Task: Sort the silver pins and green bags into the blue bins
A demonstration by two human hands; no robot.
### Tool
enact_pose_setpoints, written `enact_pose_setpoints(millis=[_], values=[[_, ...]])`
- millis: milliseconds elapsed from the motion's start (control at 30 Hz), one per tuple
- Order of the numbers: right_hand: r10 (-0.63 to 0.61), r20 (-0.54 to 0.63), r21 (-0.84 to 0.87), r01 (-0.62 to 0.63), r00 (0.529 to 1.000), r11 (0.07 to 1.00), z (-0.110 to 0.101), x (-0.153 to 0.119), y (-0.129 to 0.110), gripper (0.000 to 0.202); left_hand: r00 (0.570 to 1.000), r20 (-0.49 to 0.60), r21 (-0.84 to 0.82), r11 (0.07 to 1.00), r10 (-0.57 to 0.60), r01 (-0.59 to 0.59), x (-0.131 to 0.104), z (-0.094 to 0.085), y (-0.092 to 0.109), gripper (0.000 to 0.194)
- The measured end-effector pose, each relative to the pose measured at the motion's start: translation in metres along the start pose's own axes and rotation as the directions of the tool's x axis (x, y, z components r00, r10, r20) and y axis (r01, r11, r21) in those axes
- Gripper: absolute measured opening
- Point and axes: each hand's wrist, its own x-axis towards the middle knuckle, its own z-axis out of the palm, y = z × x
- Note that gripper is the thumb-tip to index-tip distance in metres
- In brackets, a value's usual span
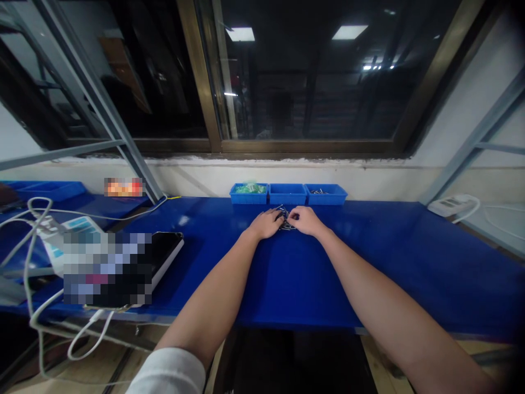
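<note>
Head view — hands (266, 224) (305, 220) at metal pieces (286, 224)

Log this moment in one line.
left hand: at metal pieces | right hand: at same pieces | three blue bins: lined up behind

In front of you stretches a glossy, deep-blue, flat tabletop (394, 257). Near its far edge you have a loose pile of slim, silvery metal screw-like pieces (286, 222). Just behind it, three open blue plastic bins stand side by side: left (249, 200), middle (287, 200) and right (328, 201). To your left lies a black-topped, white-sided slab-shaped device (166, 249), partly blurred; at the far right corner, a white plastic power strip (448, 206).
</note>
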Motion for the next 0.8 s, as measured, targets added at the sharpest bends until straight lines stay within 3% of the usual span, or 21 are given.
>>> enact_pose_setpoints(millis=[133, 400, 800], values=[[0.026, 0.056, -0.004, -0.026, 0.998, 1.000, 0.0012, -0.0010, 0.0002, 0.009, 1.000, 0.015, 0.015, 1.000, -0.006, 0.006, 0.0006, 0.0005, 0.0020, 0.047], [0.006, 0.029, -0.002, -0.006, 1.000, 1.000, 0.0036, -0.0009, -0.0012, 0.022, 0.998, 0.056, 0.046, 0.999, -0.010, 0.008, 0.0032, 0.0037, -0.0006, 0.047], [0.007, 0.017, 0.030, -0.008, 1.000, 1.000, 0.0089, 0.0009, -0.0002, 0.015, 0.995, 0.104, 0.048, 0.999, -0.002, -0.003, 0.0036, 0.0048, -0.0025, 0.048]])
